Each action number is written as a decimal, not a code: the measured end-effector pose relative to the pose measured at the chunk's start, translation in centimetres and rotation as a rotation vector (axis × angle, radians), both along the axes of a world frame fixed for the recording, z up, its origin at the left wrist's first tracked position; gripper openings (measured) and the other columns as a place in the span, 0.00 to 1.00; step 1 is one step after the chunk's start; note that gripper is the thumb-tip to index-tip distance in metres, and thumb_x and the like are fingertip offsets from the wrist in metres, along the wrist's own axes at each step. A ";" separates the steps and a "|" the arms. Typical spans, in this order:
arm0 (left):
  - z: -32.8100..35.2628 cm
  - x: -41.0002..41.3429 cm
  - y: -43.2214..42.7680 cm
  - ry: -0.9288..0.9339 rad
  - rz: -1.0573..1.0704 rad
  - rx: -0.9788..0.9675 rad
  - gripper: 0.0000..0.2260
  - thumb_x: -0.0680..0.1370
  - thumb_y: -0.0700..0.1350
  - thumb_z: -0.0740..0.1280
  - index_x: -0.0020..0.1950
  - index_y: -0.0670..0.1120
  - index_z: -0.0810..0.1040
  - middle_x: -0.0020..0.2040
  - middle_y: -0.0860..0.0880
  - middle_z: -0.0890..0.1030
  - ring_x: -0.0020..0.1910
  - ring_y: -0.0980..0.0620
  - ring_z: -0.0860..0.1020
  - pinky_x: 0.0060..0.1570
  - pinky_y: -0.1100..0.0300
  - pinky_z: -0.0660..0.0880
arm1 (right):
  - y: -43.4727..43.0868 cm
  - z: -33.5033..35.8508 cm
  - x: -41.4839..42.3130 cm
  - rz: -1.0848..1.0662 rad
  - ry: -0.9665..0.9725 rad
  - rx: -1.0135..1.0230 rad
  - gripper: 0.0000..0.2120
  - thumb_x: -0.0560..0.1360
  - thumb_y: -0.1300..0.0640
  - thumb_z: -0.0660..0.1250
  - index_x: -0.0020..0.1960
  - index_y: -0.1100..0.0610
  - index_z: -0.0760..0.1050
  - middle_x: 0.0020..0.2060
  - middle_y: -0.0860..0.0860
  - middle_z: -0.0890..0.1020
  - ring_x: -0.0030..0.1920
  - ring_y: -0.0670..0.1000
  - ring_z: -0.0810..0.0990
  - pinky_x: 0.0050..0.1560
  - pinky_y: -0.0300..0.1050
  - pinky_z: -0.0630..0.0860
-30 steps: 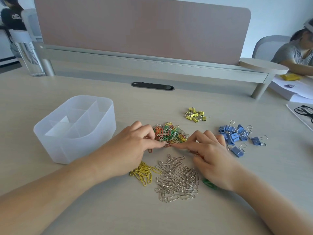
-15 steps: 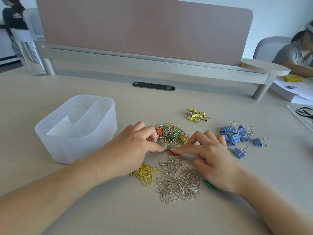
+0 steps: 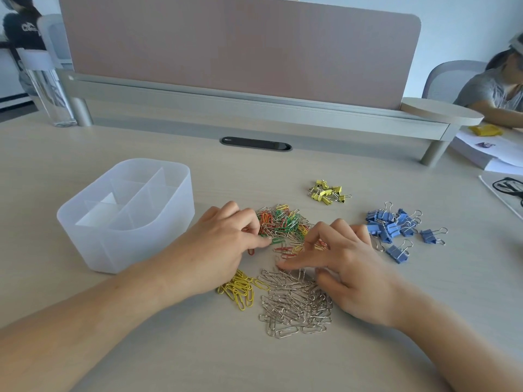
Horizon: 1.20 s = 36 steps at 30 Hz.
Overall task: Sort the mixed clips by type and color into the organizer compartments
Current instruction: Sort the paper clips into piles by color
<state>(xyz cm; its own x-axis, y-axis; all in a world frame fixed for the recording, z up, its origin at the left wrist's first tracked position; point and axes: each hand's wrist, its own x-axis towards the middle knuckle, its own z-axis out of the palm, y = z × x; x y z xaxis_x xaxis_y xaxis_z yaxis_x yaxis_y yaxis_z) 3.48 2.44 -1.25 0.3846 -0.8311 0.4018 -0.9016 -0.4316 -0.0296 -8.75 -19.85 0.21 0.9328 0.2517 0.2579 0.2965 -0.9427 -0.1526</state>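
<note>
A mixed pile of coloured paper clips lies mid-table. My left hand rests at its left edge, index fingertip pressing a green clip. My right hand lies to the right, index finger stretched flat to the top of the silver paper clips, middle finger bent onto loose red and yellow clips. Yellow paper clips lie beside the silver ones. Yellow binder clips and blue binder clips sit in separate groups to the right. The translucent white organizer stands at left, its compartments showing no clips.
A desk divider with a shelf closes the back. A clear bottle stands at far left. Papers and glasses lie at the right edge, where another person sits. A cable slot is behind the clips.
My right index finger has slid from the mixed pile toward me, to the silver pile's top edge. A few red and yellow clips now lie loose below the mixed pile. My left hand barely moved.
</note>
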 end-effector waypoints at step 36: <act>0.3 -1.8 -1.1 0.104 -0.253 -0.071 0.28 0.70 0.32 0.60 0.58 0.60 0.82 0.48 0.58 0.71 0.46 0.57 0.62 0.50 0.57 0.63 | -2.6 0.2 0.6 -0.219 -0.084 0.145 0.23 0.70 0.53 0.51 0.42 0.31 0.81 0.39 0.39 0.73 0.46 0.44 0.70 0.51 0.46 0.58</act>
